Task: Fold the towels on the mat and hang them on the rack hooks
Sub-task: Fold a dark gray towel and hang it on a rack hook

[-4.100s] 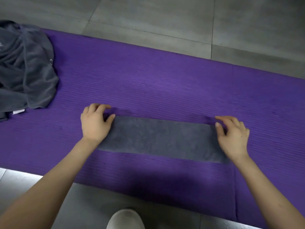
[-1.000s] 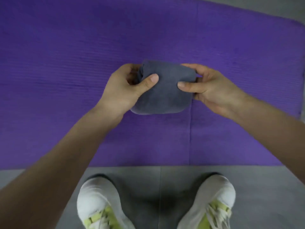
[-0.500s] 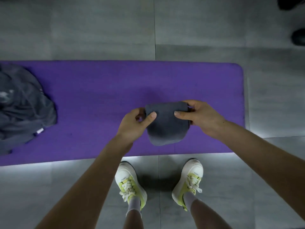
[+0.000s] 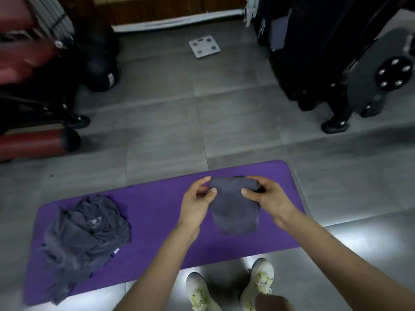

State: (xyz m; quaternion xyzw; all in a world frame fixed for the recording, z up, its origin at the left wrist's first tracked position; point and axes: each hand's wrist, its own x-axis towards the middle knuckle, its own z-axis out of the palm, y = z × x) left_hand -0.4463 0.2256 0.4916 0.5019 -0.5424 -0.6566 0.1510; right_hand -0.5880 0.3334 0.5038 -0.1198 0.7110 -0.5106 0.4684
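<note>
Fingers: on the left hand (image 4: 197, 206) the thumb presses the front of the cloth and the other fingers curl behind it, pinching the upper left corner. The right hand (image 4: 268, 199) pinches the upper right corner the same way.
Towel: a dark grey folded towel (image 4: 235, 213) hangs between the two hands by its top edge. Its rounded lower end is loose, and it shows over the right part of the mat.
Forearms: both are bare and reach in from the lower edge of the view.
Mat: a purple exercise mat (image 4: 157, 209) lies across the grey tiled floor (image 4: 161, 135), between the feet and the rest of the room.
Pile: a crumpled heap of dark grey towels (image 4: 85, 236) sits on the mat's left end, well apart from the hands.
Shoes: white shoes with yellow-green trim (image 4: 260, 282) stand on the tiles just beside the mat's near edge.
Left flank: a red padded bench on a black frame (image 4: 24, 55) is blurred, and a red roller pad (image 4: 33, 143) sits below it. A dark round object stands beside them, too dim to name.
Right flank: a black exercise machine (image 4: 314, 63) carries a dark disc with silver bolts (image 4: 391, 74). Its foot rests beyond the mat's far right corner.
Far floor: a white bathroom scale (image 4: 204, 47) lies flat near the wall, between the two machines.
</note>
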